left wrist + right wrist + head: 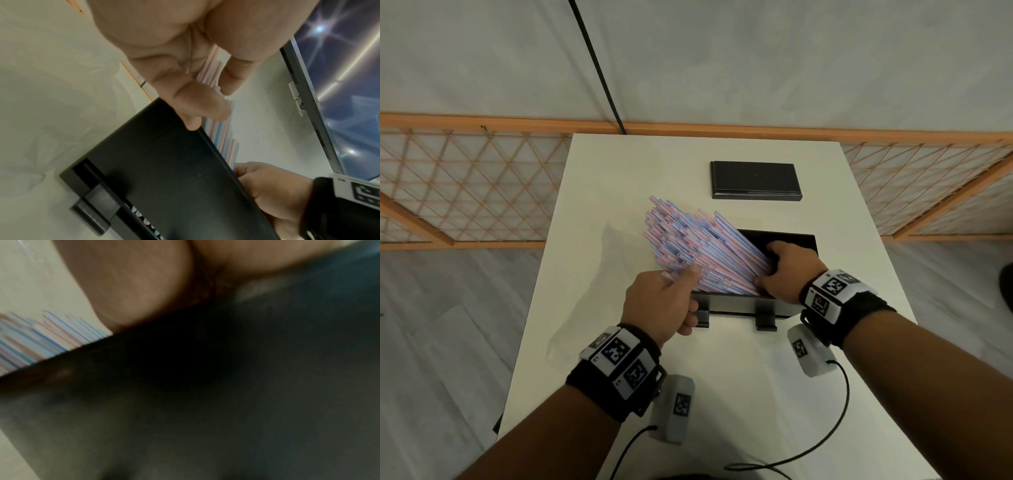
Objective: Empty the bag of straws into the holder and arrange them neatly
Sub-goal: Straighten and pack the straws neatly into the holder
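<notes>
The holder (780,310), a black open-topped box, stands near the middle of the desk (592,164), toward its right edge. The straws (698,246) are in it, their lower ends inside the box and the bundle fanned out and leaning hard toward the desk's left edge. They are pale, striped pink and blue, uneven in height at the upper ends.

The right hand (787,270) reaches into the holder from the near right, its grip curled about the base of the bundle at the box's right portion. The left hand (659,305) is at the holder's near left corner: its thumb (690,279) lies against the leaning straws, and the left wrist view shows the fingers (197,107) curled over the box's rim, some straws apparently between thumb and fingers (that picture is blurred, so the contact is not certain).

The bag (599,274), clear and limp, lies flat on the desk to the left of the holder and appears empty. A black lid (755,180) lies apart from the holder, toward the desk's far edge.

Assessment: emptying looks complete; arranging is in hand. To do it well, the left hand should sweep the fan upright and toward the right hand while the right steadies the base, then level the tips. Too abrupt a push risks straws spilling over the left rim.
</notes>
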Motion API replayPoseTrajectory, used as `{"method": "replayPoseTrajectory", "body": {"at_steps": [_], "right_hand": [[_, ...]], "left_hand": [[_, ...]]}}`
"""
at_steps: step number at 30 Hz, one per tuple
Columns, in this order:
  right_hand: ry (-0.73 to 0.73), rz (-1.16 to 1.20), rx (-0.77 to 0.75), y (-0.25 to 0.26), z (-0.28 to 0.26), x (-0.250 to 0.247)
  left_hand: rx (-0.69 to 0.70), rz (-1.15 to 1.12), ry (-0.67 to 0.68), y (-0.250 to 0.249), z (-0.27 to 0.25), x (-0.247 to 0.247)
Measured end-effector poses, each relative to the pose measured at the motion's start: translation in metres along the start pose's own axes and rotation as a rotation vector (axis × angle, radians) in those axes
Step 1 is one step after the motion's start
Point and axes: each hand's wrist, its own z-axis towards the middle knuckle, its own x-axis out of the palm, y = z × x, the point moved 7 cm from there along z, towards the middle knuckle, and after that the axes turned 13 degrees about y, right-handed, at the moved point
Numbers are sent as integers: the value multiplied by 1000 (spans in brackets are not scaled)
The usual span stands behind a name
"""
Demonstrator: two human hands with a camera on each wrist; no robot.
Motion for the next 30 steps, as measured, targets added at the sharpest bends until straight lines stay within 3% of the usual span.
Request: {"method": "replayPoseTrajectory", "body": {"at_steps": [4,12,15,19,21,23,25,30], "right_hand": [[28,-103,-33,14,12,3],[-127,-178,-203,52,5,-14],[-128,-88,-181,46,2,-18],[-241,-30,-153,22,-12,-29],[-145,-25,-146,11,-16,-19],[44,16,-222,9,-19,2],[135,-9,-331,14,-22,18],[78,-60,-524,29,-24,28]], "left_hand": [[-16,2,6,0,0,0],[-5,-38,24,1,1,-1],[9,-28,22,-1,1,-2],[-21,16,46,-3,1,-2],[-61,34,81,-1,2,-1],[-91,46,105,2,3,1],[-109,50,121,3,4,4],[-117,-17,162,4,5,19]]}}
